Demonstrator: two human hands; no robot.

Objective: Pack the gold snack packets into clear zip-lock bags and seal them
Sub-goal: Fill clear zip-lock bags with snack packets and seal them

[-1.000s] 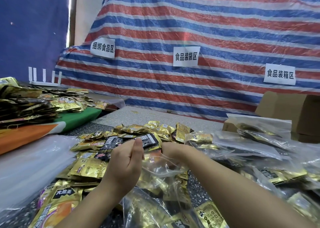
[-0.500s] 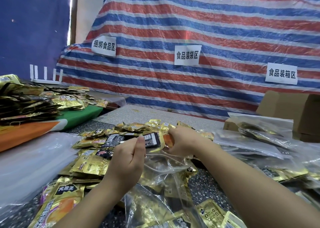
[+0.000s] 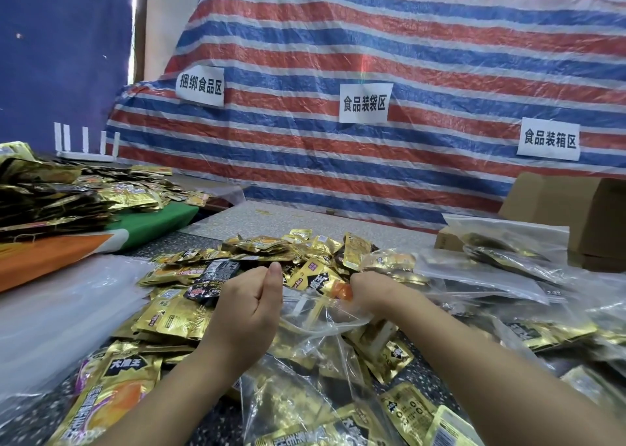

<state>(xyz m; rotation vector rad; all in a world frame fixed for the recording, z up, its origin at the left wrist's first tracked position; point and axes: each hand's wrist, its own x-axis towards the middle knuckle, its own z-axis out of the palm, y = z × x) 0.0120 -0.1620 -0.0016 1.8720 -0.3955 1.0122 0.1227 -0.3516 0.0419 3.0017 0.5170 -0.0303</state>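
A clear zip-lock bag (image 3: 315,340) partly filled with gold snack packets lies in front of me, its mouth held open. My left hand (image 3: 249,305) pinches the left side of the bag's rim between thumb and curled fingers. My right hand (image 3: 367,293) grips a gold packet (image 3: 325,278) with an orange patch, right at the bag's mouth. A heap of loose gold snack packets (image 3: 271,249) lies just behind both hands.
Filled zip-lock bags (image 3: 501,259) pile up on the right, before a cardboard box (image 3: 576,215). A stack of empty clear bags (image 3: 61,310) lies at the left. More gold packets (image 3: 50,191) sit on a green and orange cloth (image 3: 149,225) at far left. A striped tarp (image 3: 372,56) hangs behind.
My right hand reached forward to the packet heap, took hold of a gold packet and brought it back to the bag's mouth. My left hand has kept the rim pinched.
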